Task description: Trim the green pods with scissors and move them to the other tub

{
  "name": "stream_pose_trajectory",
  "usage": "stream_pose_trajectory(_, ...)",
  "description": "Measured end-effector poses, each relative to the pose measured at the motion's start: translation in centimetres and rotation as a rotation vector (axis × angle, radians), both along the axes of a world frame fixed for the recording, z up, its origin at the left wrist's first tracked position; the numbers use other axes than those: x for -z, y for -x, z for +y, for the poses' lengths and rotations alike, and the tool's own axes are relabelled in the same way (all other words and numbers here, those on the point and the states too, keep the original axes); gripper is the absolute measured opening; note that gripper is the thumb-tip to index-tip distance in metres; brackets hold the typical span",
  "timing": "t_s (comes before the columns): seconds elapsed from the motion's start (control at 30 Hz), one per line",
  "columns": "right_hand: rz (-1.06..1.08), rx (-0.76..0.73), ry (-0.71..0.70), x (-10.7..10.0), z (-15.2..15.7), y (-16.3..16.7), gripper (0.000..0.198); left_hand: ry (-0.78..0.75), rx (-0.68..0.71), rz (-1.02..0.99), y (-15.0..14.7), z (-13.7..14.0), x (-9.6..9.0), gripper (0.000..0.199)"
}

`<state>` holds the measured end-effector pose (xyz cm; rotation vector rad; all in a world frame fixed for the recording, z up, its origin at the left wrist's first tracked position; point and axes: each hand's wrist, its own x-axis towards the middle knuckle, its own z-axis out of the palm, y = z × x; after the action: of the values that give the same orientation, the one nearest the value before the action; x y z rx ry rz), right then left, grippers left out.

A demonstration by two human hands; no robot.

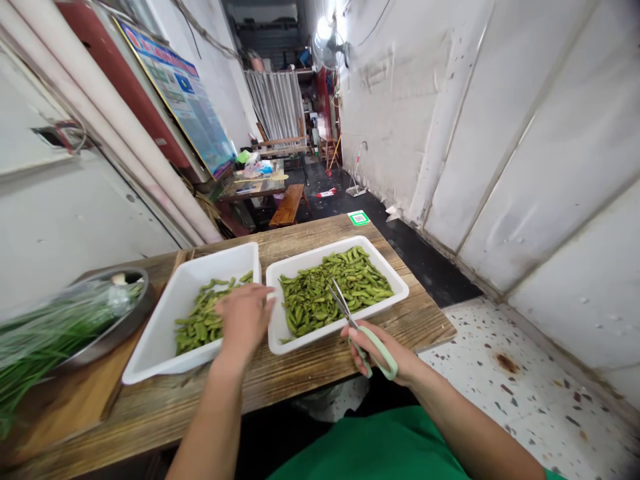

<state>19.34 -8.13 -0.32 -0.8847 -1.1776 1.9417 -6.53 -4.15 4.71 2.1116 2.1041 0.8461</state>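
Observation:
My right hand (367, 350) is closed around the pale green handles of a pair of scissors (345, 303). The scissor blades are parted and point over the right white tray (400, 293), which is full of green soybean pods (325, 293). My left hand (245, 317), a little blurred, hovers over the right side of the left white tray (150, 337), its fingers stretched toward the right tray. No object shows in the left fingers. A smaller heap of green pods (200, 327) lies in the left tray, partly hidden by that hand.
A metal bowl (135, 313) with bagged long green stalks (55, 327) stands on a wooden board (95, 393) at the left. A green code card (359, 218) lies at the wooden table's (300, 373) far corner. Beyond are a bench (289, 205) and another table (250, 190).

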Motion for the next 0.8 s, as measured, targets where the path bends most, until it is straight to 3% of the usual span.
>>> stream_pose_trajectory(0.1, -0.017, 0.009, -0.025, 0.2, 0.1, 0.1, 0.046, 0.110, 0.244, 0.050, -3.9, 2.0, 2.1, 0.016)
stream_pose_trajectory(0.17, -0.015, 0.012, -0.038, 0.4, 0.1, 0.0, 0.046, 0.173, 0.332, 0.063, -5.5, 3.3, 3.0, 0.015)
stream_pose_trajectory(0.27, -0.010, 0.007, -0.041, 0.3, 0.1, -0.1, 0.045, 0.218, 0.386, 0.055, -5.9, 4.7, 3.2, 0.009)
stream_pose_trajectory(0.37, -0.035, 0.007, -0.026, -0.1, 0.2, -0.1, 0.048, 0.197, 0.438, -0.090, -5.3, 5.0, 2.3, 0.005)
stream_pose_trajectory(0.43, -0.069, 0.011, -0.031, -0.4, 0.2, -0.1, 0.049, 0.227, 0.451, -0.290, -5.1, 4.4, 1.6, 0.009)
stream_pose_trajectory(0.57, -0.131, 0.024, -0.081, -0.2, 0.4, 0.0, 0.049, 0.428, 0.385, -0.647, -5.8, 2.4, 0.5, 0.017)
stream_pose_trajectory(0.8, -0.152, -0.003, -0.155, 0.6, 0.4, 0.1, 0.045, 0.373, 0.305, -0.710, -7.4, 0.2, -0.5, 0.019)
